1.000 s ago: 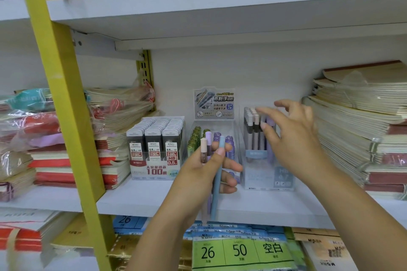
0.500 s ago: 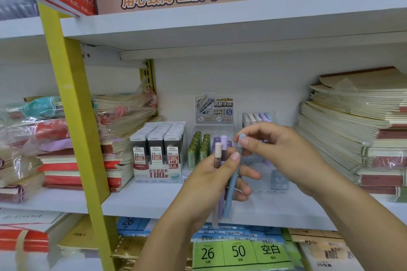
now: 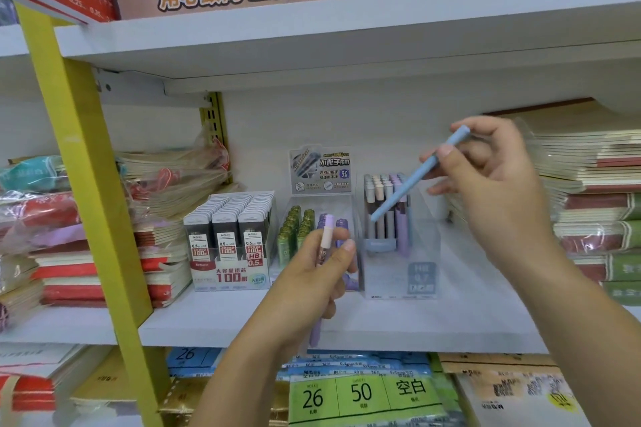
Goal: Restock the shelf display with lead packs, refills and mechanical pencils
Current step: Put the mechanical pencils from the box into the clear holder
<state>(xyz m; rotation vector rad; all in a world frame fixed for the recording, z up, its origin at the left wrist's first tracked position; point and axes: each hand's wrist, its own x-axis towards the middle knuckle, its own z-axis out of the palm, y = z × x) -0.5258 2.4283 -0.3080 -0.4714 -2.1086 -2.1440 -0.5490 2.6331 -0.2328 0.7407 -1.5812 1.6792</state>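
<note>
My right hand (image 3: 492,184) pinches a light blue mechanical pencil (image 3: 416,177), tilted, its tip just above the clear pencil display box (image 3: 416,274) that holds several upright pastel pencils (image 3: 385,204). My left hand (image 3: 312,281) grips two pencils upright, a purple one and a pink one (image 3: 326,236), in front of the middle clear box (image 3: 347,204) of green and purple lead packs (image 3: 298,229). A box of black 0.5 HB lead packs (image 3: 229,236) stands to the left.
Stacks of notebooks (image 3: 589,191) fill the shelf's right side, and wrapped notebook stacks (image 3: 69,236) fill the left. A yellow upright post (image 3: 86,184) stands at left. The white shelf board (image 3: 381,326) runs in front. Paper packs (image 3: 360,392) lie on the shelf below.
My right hand took the blue pencil out of my left hand and lifted it up and right over the pencil box. My left hand keeps the other pencils.
</note>
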